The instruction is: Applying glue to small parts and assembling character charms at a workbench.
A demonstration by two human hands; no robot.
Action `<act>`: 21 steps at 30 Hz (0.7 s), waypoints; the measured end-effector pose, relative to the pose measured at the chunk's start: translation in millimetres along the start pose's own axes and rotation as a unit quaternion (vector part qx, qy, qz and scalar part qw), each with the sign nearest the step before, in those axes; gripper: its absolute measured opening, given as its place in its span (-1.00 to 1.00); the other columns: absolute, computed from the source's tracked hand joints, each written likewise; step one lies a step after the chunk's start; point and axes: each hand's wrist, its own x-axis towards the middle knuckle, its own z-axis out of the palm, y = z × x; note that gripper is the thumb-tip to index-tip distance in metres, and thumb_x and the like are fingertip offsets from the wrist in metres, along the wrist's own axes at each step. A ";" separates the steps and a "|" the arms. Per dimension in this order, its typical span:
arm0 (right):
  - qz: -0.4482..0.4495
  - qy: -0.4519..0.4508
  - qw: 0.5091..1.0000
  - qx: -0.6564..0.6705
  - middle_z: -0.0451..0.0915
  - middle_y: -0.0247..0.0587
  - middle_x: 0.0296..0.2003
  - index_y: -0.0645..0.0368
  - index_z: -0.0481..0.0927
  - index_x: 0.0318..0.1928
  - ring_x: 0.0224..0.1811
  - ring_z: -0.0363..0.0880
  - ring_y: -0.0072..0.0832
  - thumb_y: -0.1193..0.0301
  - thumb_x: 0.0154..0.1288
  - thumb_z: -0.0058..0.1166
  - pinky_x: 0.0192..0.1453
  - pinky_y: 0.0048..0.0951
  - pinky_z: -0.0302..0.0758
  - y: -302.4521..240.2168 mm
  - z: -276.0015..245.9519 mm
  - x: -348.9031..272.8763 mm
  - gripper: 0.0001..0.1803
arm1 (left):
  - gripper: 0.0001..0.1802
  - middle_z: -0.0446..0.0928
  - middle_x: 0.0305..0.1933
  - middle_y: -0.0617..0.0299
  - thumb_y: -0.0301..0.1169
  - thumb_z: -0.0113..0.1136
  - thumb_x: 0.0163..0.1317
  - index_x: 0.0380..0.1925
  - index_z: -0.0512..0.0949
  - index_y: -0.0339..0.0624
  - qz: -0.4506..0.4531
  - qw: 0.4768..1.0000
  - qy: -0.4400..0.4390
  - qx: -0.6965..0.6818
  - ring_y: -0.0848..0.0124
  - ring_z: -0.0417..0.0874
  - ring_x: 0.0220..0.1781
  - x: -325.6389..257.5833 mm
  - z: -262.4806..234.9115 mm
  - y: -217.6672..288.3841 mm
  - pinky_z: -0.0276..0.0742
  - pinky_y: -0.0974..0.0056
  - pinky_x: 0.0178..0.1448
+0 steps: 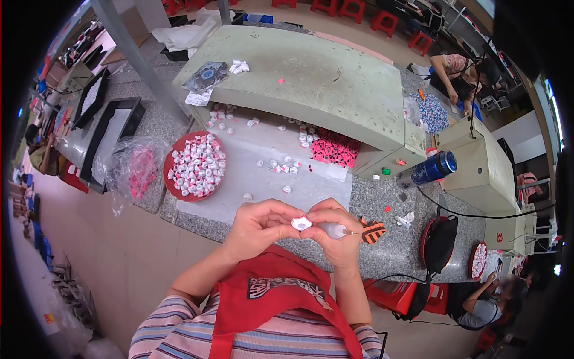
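Close in front of my chest, my left hand pinches a small white cup-shaped piece with a red edge between thumb and fingers. My right hand meets it from the other side, its thumb and fingertips also on the piece. Held in the same right hand is a small translucent squeeze bottle with a thin needle tip pointing right. Beyond my hands, white paper covers part of the bench, with loose small white pieces scattered on it. To the left, a red bowl is heaped with white-and-pink pieces.
A long grey-green cabinet stands over the bench, pink pieces beneath its edge. A clear plastic bag lies left. On the right are an orange-black striped item, a blue bottle and a black pouch. Other people work farther off.
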 end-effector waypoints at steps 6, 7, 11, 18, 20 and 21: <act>0.106 0.021 0.989 0.096 0.49 -0.25 -0.42 0.27 0.56 -0.38 -0.45 0.47 -0.59 0.61 -0.13 0.24 -0.41 -0.64 0.41 13.9 7.8 -2.2 -0.79 | -0.76 0.51 -0.29 -0.01 -0.70 0.10 0.01 -0.26 0.42 -0.47 -0.022 0.997 0.052 -0.044 0.33 0.59 -0.27 -2.1 -2.8 -14.8 0.56 0.37 -0.18; 0.152 0.034 0.978 0.140 0.49 -0.27 -0.43 0.28 0.55 -0.39 -0.46 0.47 -0.60 0.62 -0.10 0.22 -0.43 -0.65 0.42 19.9 9.8 -5.1 -0.82 | -0.78 0.52 -0.29 -0.01 -0.68 0.09 0.03 -0.26 0.43 -0.46 -0.040 0.995 0.058 -0.070 0.34 0.59 -0.28 -2.2 -5.1 -20.4 0.56 0.37 -0.20; 0.235 0.068 0.956 0.162 0.47 -0.29 -0.43 0.29 0.54 -0.40 -0.49 0.46 -0.63 0.61 -0.03 0.17 -0.48 -0.66 0.43 63.7 21.1 -14.7 -0.88 | -0.80 0.53 -0.32 0.02 -0.64 0.07 0.06 -0.25 0.44 -0.41 -0.105 0.986 0.103 -0.073 0.36 0.59 -0.31 -2.1 -27.3 -55.5 0.56 0.38 -0.25; 0.328 0.153 0.931 0.053 0.49 -0.30 -0.47 0.28 0.49 -0.49 -0.59 0.44 -0.68 0.53 -0.02 0.19 -0.57 -0.68 0.37 133.6 42.8 -15.0 -0.87 | -0.79 0.56 -0.38 0.22 -0.57 0.10 0.05 -0.26 0.51 -0.34 -0.082 0.879 0.342 0.322 0.52 0.55 -0.38 7.2 -149.7 -105.8 0.46 0.46 -0.32; 0.335 0.190 0.923 0.015 0.49 -0.31 -0.52 0.28 0.49 -0.47 -0.60 0.43 -0.67 0.49 -0.01 0.18 -0.58 -0.68 0.36 138.7 24.8 -8.5 -0.86 | -0.78 0.54 -0.32 0.20 -0.56 0.12 0.02 -0.26 0.54 -0.24 -0.125 0.811 0.430 0.378 0.46 0.56 -0.42 14.6 -193.7 -103.5 0.46 0.40 -0.34; 0.337 0.189 0.922 0.017 0.49 -0.31 -0.52 0.28 0.49 -0.47 -0.60 0.43 -0.67 0.49 -0.01 0.18 -0.58 -0.68 0.36 140.3 16.3 -5.2 -0.86 | -0.78 0.54 -0.32 0.20 -0.56 0.12 0.02 -0.26 0.54 -0.24 -0.092 0.806 0.423 0.404 0.46 0.56 -0.42 19.2 -204.7 -107.1 0.46 0.40 -0.34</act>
